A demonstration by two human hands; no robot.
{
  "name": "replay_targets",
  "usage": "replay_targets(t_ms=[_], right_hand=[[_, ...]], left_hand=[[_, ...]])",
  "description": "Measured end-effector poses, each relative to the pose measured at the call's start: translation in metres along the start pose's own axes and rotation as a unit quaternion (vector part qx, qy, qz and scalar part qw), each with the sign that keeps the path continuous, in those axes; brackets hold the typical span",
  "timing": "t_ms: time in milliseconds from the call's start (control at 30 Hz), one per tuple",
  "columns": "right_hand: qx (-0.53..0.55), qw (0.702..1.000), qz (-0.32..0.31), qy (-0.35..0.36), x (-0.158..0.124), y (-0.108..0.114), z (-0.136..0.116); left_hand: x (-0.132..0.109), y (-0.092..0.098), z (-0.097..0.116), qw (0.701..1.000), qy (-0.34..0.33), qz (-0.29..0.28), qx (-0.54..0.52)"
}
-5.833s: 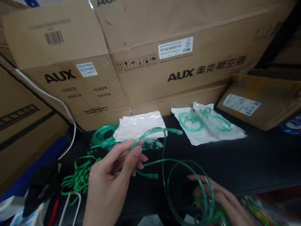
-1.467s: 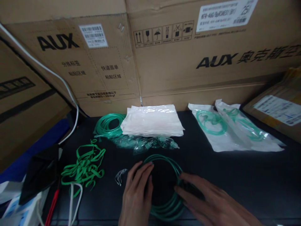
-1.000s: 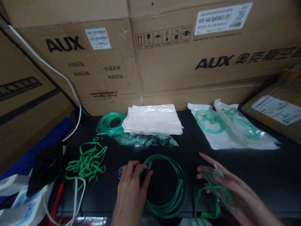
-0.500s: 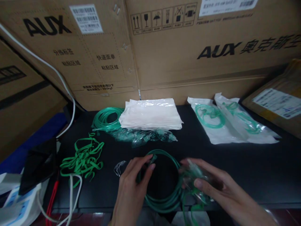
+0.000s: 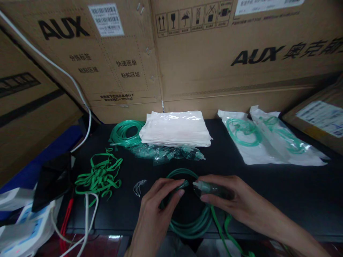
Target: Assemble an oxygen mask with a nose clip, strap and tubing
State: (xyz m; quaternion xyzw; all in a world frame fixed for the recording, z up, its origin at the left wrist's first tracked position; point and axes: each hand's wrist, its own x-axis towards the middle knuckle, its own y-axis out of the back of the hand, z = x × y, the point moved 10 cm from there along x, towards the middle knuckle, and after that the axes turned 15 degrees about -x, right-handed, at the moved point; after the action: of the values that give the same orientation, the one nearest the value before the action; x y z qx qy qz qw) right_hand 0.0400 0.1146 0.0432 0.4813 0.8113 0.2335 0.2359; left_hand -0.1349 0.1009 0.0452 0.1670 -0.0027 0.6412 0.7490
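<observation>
Between thumb and fingers, my left hand pinches the connector end of a coiled green oxygen tube. The coil lies on the black table near its front edge, below both hands. A clear oxygen mask is gripped in my right hand, its pale connector tip pointing left. A small gap separates this tip from the tube's end. From the mask a green elastic strap hangs over the table's front edge. Part of the mask is hidden behind my right fingers.
At the back lie a stack of white pouches, more green tubing and several clear masks. Two filled pouches lie right. Green straps and thin clear strips are left. Cardboard boxes stand behind.
My right hand has turned the mask and brought its connector tip left, towards the tube's end. My left hand has shifted slightly right with the tube end. The view has moved a little.
</observation>
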Motion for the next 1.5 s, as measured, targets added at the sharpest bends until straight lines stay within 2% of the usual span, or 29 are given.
replay_targets(t_ms=[200,433,567,700,867,1000,1200,1300,1367,1433,1500], right_hand=[[-0.013,0.999,-0.024,0.031,0.005,-0.003,-0.006],[-0.153,0.987,0.002,0.044,-0.008,-0.002,0.012],[-0.192,0.980,-0.014,0.052,-0.011,-0.004,0.008],[-0.206,0.977,-0.024,0.057,-0.009,-0.008,0.008],[-0.185,0.981,-0.013,0.056,-0.009,-0.006,0.013],[-0.183,0.981,-0.013,0.056,-0.014,-0.005,0.009],[-0.101,0.993,-0.059,0.008,-0.009,-0.007,0.011],[0.002,0.992,-0.128,-0.019,-0.001,-0.016,0.014],[0.123,0.973,-0.187,-0.052,0.002,-0.028,0.017],[0.236,0.938,-0.231,-0.103,0.002,-0.038,0.021],[0.287,0.915,-0.246,-0.142,0.001,-0.044,0.026]], left_hand=[[0.000,-0.006,0.001,1.000,-0.005,-0.018,-0.001],[0.002,-0.016,0.003,0.997,0.001,-0.070,-0.017],[0.007,-0.023,0.005,0.995,0.004,-0.092,-0.028],[0.012,-0.025,-0.001,0.994,0.047,-0.090,-0.044],[0.009,-0.035,-0.011,0.979,0.131,-0.152,-0.035],[0.012,-0.034,-0.005,0.980,0.101,-0.165,-0.037],[0.012,-0.037,0.008,0.984,0.005,-0.176,0.011],[0.012,-0.038,0.014,0.984,-0.042,-0.171,0.030],[0.012,-0.037,0.017,0.983,-0.066,-0.165,0.040],[0.012,-0.038,0.017,0.981,-0.079,-0.169,0.055],[0.011,-0.041,0.014,0.978,-0.080,-0.181,0.070]])
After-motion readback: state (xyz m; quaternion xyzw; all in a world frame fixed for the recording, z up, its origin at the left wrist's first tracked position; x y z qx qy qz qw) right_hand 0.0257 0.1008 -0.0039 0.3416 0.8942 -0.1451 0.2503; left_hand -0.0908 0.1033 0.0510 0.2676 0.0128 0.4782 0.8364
